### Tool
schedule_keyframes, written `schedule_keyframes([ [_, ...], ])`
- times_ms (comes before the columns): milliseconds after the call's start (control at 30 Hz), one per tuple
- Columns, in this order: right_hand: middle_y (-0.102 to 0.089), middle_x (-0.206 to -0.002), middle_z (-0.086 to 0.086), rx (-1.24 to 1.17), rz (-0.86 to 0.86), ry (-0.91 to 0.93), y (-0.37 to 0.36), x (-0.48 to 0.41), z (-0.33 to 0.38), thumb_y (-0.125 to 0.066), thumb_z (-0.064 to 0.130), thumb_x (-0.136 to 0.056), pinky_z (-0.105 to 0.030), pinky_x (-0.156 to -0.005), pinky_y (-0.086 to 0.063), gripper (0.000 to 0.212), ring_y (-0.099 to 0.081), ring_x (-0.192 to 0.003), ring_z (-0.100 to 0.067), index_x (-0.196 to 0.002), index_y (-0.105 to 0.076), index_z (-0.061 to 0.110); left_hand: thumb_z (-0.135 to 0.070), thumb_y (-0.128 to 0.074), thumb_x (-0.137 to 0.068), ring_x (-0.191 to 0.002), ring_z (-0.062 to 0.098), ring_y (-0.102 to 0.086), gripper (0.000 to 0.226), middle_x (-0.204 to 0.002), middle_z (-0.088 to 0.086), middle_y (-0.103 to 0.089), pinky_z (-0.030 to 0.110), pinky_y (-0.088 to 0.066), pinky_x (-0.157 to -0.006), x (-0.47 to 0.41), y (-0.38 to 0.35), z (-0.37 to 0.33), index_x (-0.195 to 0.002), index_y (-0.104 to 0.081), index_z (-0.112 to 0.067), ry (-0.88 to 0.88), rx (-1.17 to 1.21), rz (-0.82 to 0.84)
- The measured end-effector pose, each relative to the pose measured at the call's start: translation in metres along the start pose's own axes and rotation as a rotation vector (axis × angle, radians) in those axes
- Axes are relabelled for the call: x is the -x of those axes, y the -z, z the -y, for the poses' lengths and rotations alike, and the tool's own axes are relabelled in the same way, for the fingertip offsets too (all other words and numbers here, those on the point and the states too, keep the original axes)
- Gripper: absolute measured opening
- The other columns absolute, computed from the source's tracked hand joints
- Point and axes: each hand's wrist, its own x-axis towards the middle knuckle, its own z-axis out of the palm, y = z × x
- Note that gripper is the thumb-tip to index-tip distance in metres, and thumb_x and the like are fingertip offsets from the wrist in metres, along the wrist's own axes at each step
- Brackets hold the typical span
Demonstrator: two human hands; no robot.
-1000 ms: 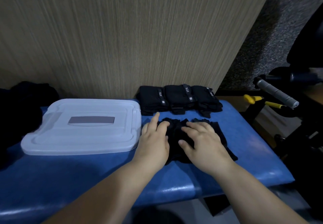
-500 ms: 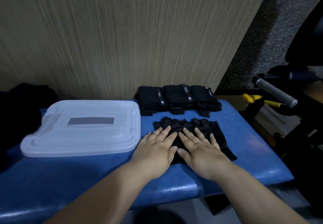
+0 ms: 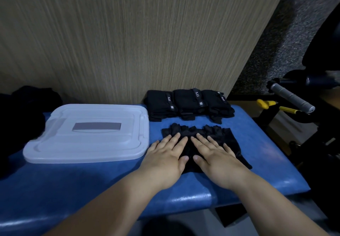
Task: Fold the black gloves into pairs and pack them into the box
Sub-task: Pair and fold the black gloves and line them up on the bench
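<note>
box (image 3: 86,134) on desk (image 3: 257,154), left | folded pairs (image 3: 189,105) right of box, at back | flat gloves (image 3: 202,134) before pairs | both hands on gloves

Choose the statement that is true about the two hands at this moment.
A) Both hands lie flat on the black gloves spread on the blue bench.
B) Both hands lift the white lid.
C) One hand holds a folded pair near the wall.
A: the left hand and the right hand lie side by side with straight fingers on the black gloves, apart from the white lid.
</note>
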Motion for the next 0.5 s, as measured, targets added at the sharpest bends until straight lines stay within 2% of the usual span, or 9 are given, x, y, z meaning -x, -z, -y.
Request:
schedule_keyframes([
  [100, 0.007, -0.159, 0.020, -0.055, -0.104, 0.018, 0.005, 0.001, -0.006, -0.026, 0.044, -0.103, -0.038, -0.119, 0.009, 0.055, 0.011, -0.146, -0.003, -0.152, -0.003, 0.040, -0.046, -0.017, -0.102, -0.145, 0.007, 0.015, 0.055, -0.158, -0.014, 0.017, 0.035, 0.007, -0.120, 0.000, -0.001, 0.000, -0.151, 0.007, -0.036, 0.002, 0.009, 0.005],
  [167, -0.005, -0.160, 0.018, -0.096, -0.211, 0.005, 0.010, 0.002, -0.012, -0.028, 0.043, -0.103, -0.035, -0.119, 0.005, 0.053, 0.002, -0.147, -0.004, -0.153, -0.012, 0.037, -0.046, -0.017, -0.102, -0.145, 0.008, 0.015, 0.055, -0.158, -0.013, 0.016, 0.036, 0.007, -0.119, 0.000, -0.001, 0.000, -0.152, 0.003, -0.035, -0.003, 0.006, 0.005],
  [233, -0.021, -0.158, 0.012, -0.122, -0.316, -0.075, 0.017, 0.001, -0.021, -0.029, 0.042, -0.102, -0.037, -0.118, -0.006, 0.050, -0.013, -0.147, -0.009, -0.151, -0.023, 0.033, -0.046, -0.016, -0.102, -0.146, 0.009, 0.016, 0.053, -0.159, -0.013, 0.016, 0.037, 0.007, -0.119, 0.000, -0.001, 0.000, -0.152, -0.001, -0.035, -0.010, 0.003, 0.009],
  [300, -0.036, -0.152, 0.005, -0.157, -0.377, -0.230, 0.023, 0.001, -0.033, -0.032, 0.042, -0.102, -0.043, -0.113, -0.020, 0.047, -0.029, -0.141, -0.019, -0.147, -0.033, 0.029, -0.046, -0.016, -0.102, -0.145, 0.009, 0.016, 0.052, -0.159, -0.012, 0.016, 0.038, 0.008, -0.119, 0.000, -0.001, 0.000, -0.152, -0.004, -0.035, -0.017, 0.001, 0.014],
  [400, -0.044, -0.144, -0.006, -0.297, -0.371, -0.432, 0.032, 0.001, -0.053, -0.042, 0.045, -0.097, -0.046, -0.105, -0.037, 0.049, -0.040, -0.132, -0.030, -0.142, -0.041, 0.024, -0.046, -0.016, -0.102, -0.146, 0.010, 0.016, 0.051, -0.159, -0.012, 0.015, 0.039, 0.006, -0.119, 0.000, -0.002, 0.001, -0.152, -0.006, -0.038, -0.022, 0.000, 0.012],
  [500, -0.048, -0.141, -0.012, -0.369, -0.283, -0.567, 0.035, 0.004, -0.063, -0.054, 0.051, -0.091, -0.041, -0.094, -0.045, 0.063, -0.048, -0.125, -0.033, -0.141, -0.042, 0.015, -0.046, -0.016, -0.102, -0.146, 0.010, 0.016, 0.051, -0.159, -0.012, 0.013, 0.040, 0.006, -0.119, 0.000, -0.003, 0.001, -0.151, -0.006, -0.039, -0.023, -0.004, 0.011],
])
